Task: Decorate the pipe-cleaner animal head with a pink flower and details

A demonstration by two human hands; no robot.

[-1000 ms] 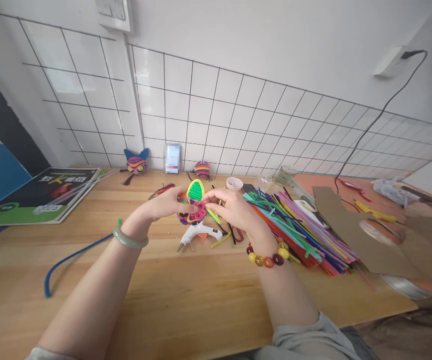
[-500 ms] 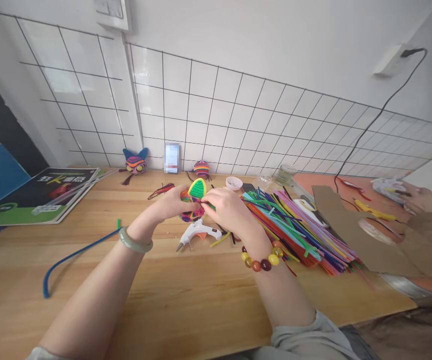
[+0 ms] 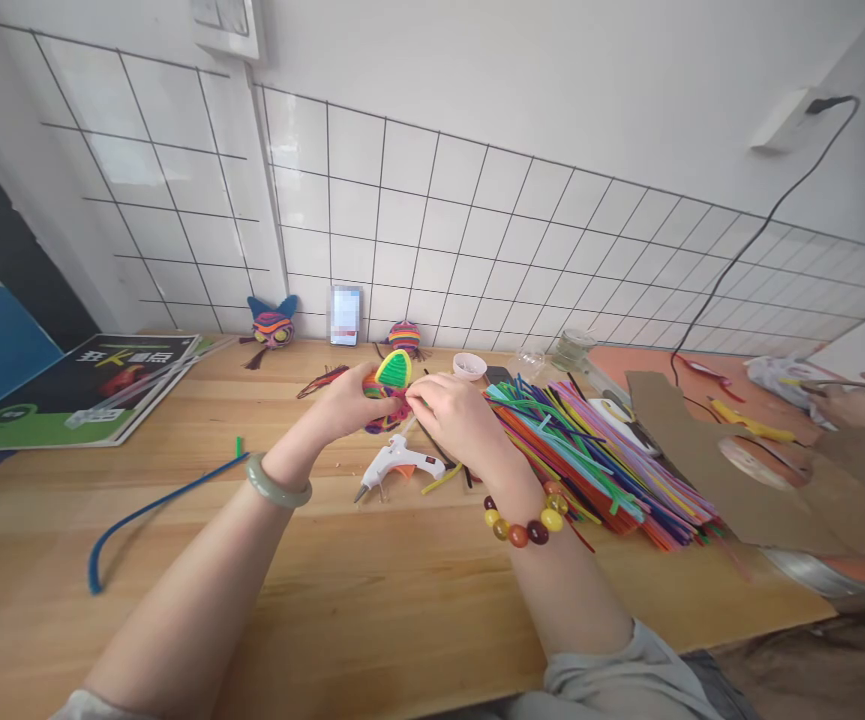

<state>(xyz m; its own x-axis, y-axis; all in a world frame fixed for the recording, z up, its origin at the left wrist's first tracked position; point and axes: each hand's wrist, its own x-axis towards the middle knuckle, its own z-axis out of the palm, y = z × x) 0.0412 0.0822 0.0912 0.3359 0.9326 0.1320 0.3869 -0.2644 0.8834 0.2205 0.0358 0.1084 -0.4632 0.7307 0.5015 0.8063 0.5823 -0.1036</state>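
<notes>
My left hand (image 3: 349,405) is closed around a small multicoloured pipe-cleaner craft head (image 3: 382,426), mostly hidden by my fingers. A bright green ear with a yellow edge (image 3: 394,370) sticks up from its top. My right hand (image 3: 456,412) pinches at the head's right side, close to a pink part; what its fingertips hold is hidden. Just below both hands, a white hot glue gun (image 3: 402,462) lies on its side, its nozzle toward the lower left.
Pipe cleaners (image 3: 589,455) lie in a big pile at right beside cardboard (image 3: 687,460). Behind stand a blue-eared craft head (image 3: 273,325), a phone (image 3: 344,316), a striped ball (image 3: 404,336) and a pink bowl (image 3: 469,366). A blue pipe cleaner (image 3: 162,498) lies left. Another person's hand (image 3: 863,405) is far right.
The green ear has tilted slightly to the right. My right fingertips have shifted a little, and the green bit beside them no longer shows. The other person's hand has changed position.
</notes>
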